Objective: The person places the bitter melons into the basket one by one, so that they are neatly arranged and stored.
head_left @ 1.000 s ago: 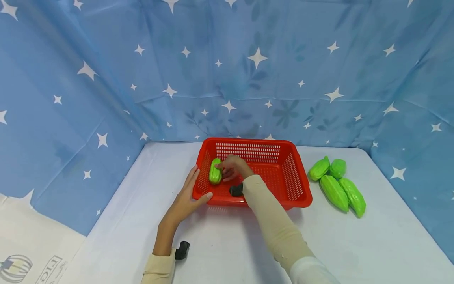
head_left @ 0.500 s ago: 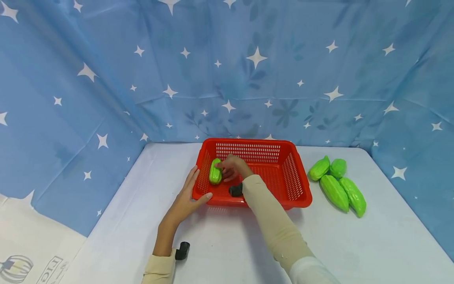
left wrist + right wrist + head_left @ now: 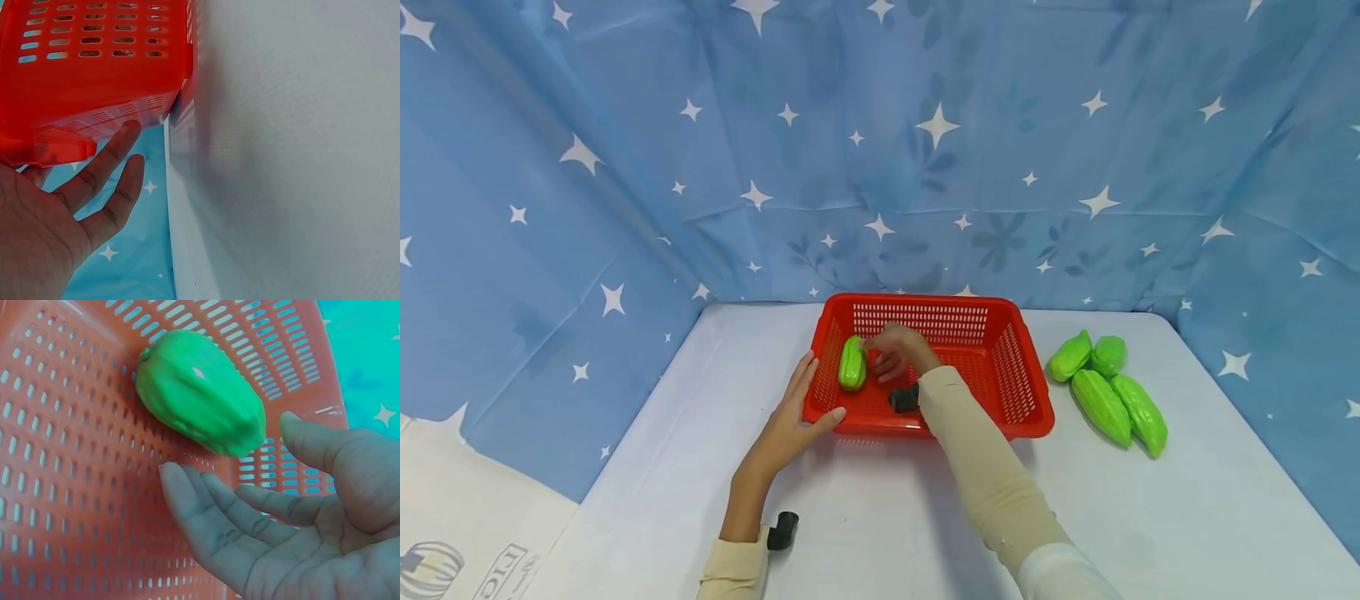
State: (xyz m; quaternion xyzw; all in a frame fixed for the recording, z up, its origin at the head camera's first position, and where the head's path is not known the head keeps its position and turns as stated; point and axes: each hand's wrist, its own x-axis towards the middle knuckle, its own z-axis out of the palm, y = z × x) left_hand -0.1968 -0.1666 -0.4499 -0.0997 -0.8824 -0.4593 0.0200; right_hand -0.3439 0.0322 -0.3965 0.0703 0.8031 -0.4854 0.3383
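Observation:
A bright green, ridged toy-like fruit (image 3: 852, 364) lies inside the red plastic basket (image 3: 1033, 417), close to its left wall. My right hand (image 3: 901, 348) is in the basket just right of the fruit. In the right wrist view, thumb and fingers of that right hand (image 3: 294, 512) are spread apart, a gap between them and the fruit (image 3: 200, 394). My left hand (image 3: 790, 429) rests at the basket's front left corner, thumb by the front rim and fingers along the left side. The left wrist view shows its extended fingers (image 3: 103, 172) against the basket's outer wall (image 3: 94, 81).
Right of the basket, several more green fruits (image 3: 1103, 408) lie grouped on the white table (image 3: 850, 533). A blue curtain with white stars (image 3: 880, 167) hangs behind the table and along both sides.
My right hand has let go of the green fruit and drawn slightly to the right, its fingers parting. The fruit stays at the basket's left wall. My left hand keeps its place on the basket.

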